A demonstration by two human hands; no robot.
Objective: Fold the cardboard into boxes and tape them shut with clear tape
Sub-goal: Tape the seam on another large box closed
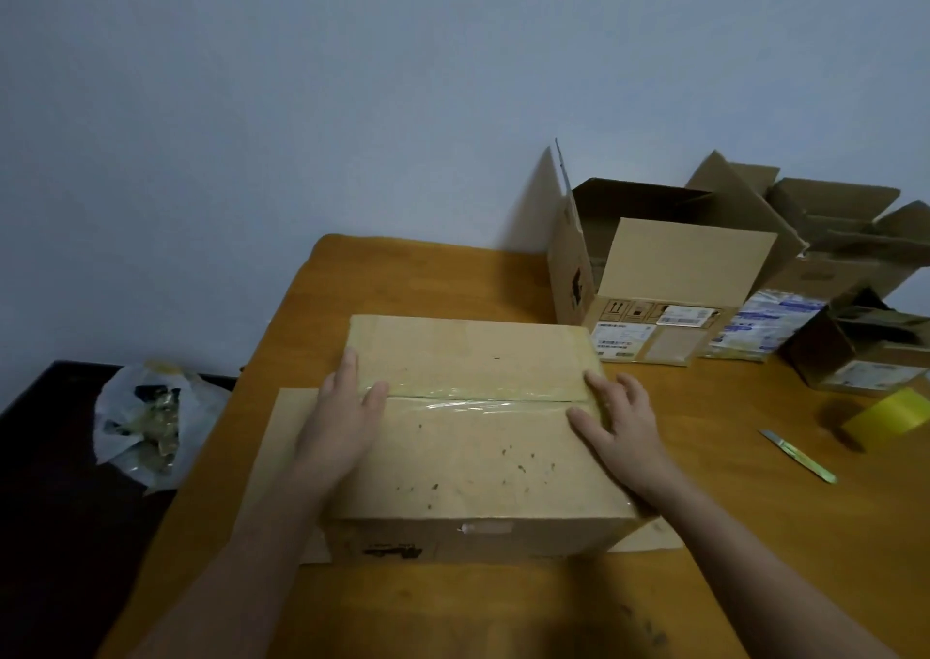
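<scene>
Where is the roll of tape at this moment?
In the head view, the tape roll sits on the table at the far right, just right of the small knife and before a small open box.

- The left hand (342, 427) and right hand (621, 424) lie flat on the closed box (478, 467), with the fingers (350, 364) pressing both ends of the clear tape strip (483, 398) between them.
- A tape roll (888, 414) and a cutter (800, 457) lie on the bench (755, 532), right of the right fingers.
- An open box (654, 276) stands beyond the right fingers.
</scene>
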